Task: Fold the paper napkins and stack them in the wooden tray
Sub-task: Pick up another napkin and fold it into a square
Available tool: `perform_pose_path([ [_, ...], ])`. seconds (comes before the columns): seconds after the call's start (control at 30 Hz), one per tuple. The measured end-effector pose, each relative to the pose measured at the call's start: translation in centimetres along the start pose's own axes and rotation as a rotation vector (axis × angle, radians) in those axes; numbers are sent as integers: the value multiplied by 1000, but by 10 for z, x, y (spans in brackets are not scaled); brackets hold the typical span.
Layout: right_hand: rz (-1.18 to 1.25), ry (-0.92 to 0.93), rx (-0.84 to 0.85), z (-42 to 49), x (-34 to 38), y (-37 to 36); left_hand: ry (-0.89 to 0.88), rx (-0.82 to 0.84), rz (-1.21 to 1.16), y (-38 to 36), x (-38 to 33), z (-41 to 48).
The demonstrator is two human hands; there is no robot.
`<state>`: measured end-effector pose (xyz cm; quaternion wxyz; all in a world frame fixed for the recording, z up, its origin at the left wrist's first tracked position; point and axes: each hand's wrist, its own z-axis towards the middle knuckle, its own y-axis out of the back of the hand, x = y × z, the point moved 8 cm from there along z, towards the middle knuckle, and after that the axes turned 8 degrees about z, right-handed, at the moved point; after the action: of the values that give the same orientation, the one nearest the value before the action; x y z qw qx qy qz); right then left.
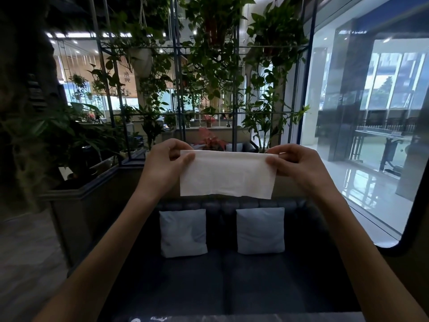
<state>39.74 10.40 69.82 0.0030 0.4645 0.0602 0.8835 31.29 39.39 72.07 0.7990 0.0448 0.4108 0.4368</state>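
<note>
A white paper napkin [226,174] hangs in the air in front of me, spread flat as a wide rectangle with a fold along its top edge. My left hand [163,162] pinches the napkin's upper left corner between thumb and fingers. My right hand [296,165] pinches the upper right corner the same way. Both arms are stretched forward at about chest height. No wooden tray shows in the head view.
A dark sofa [222,280] with two pale blue cushions [183,232] [260,230] faces me below the napkin. Behind it stands a metal rack of hanging plants [209,66]. A glass wall [371,112] runs along the right. A sliver of table edge [185,319] lies at the bottom.
</note>
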Motion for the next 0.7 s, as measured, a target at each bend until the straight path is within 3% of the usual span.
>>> perform_pose_path([
  [0.37, -4, -17, -24, -1, 0, -2, -68, -91, 138, 6, -6, -4],
  [0.53, -30, 88, -85, -5, 15, -5, -52, -44, -89, -2, -11, -7],
  [0.7, 100, 187, -185, -15, 27, -17, -201, -202, -127, -3, -36, -22],
])
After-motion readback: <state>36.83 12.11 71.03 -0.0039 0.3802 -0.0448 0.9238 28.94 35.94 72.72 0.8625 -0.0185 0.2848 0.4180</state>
